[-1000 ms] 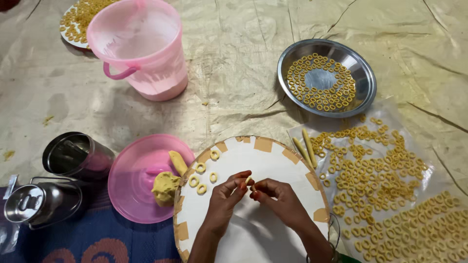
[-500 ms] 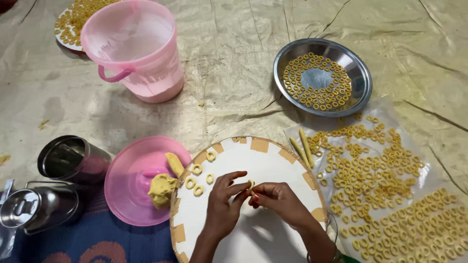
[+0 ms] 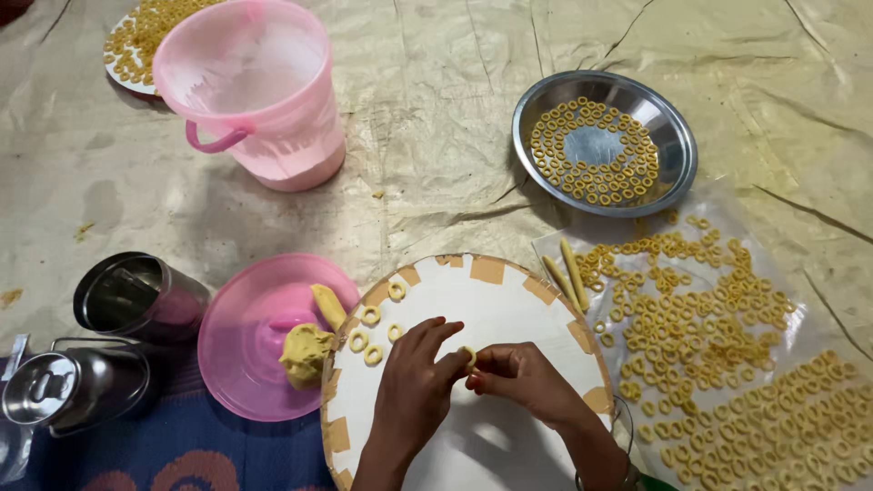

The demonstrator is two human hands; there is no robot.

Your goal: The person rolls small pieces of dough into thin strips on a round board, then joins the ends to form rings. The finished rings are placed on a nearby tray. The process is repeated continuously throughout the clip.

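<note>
My left hand (image 3: 414, 386) and my right hand (image 3: 523, 382) meet over a round white board (image 3: 491, 291) with tan tape patches on its rim. Together their fingertips pinch a small yellow dough piece (image 3: 468, 355), bent into a ring. Several finished dough rings (image 3: 373, 332) lie on the board's left part. A lump of yellow dough (image 3: 305, 355) and a dough roll rest on a pink lid (image 3: 245, 345) left of the board.
A clear plastic sheet (image 3: 727, 336) on the right carries many dough rings and two dough sticks (image 3: 568, 273). A steel plate (image 3: 673, 136) with rings sits behind it. A pink bucket (image 3: 264, 100), another plate of rings (image 3: 136, 36), a steel cup (image 3: 136, 295) and a steel lidded pot (image 3: 64, 391) stand at left.
Both hands have stayed over the board, working the same dough piece; the fingers have closed it further into a ring. The view has shifted slightly.
</note>
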